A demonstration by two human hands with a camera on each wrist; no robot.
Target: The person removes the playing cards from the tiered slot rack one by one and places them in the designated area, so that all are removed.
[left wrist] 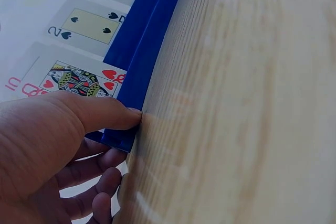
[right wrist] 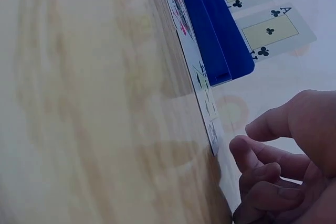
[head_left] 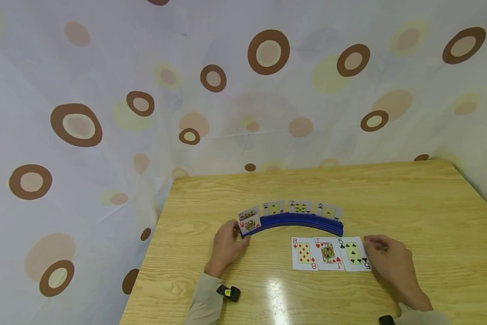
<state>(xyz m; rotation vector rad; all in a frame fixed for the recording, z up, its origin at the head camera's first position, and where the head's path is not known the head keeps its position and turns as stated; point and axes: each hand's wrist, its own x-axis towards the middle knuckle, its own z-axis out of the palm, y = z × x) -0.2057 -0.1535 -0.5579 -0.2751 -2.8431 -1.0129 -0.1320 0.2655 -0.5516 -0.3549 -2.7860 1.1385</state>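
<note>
A curved blue playing card holder stands on the table, its left end pinched by my left hand, thumb in front and fingers behind. At that end the queen of hearts stands before a red ten. Further along are the two of spades, seven of clubs and ace of clubs. Face up before the holder lie the eight of diamonds, jack of hearts and five of clubs. My right hand, loosely curled and holding nothing, is beside the five's right edge.
The wooden table extends right and behind the holder. A pale sheet with round patterns hangs beyond its back edge and down its left side. A black strap device sits at my left wrist.
</note>
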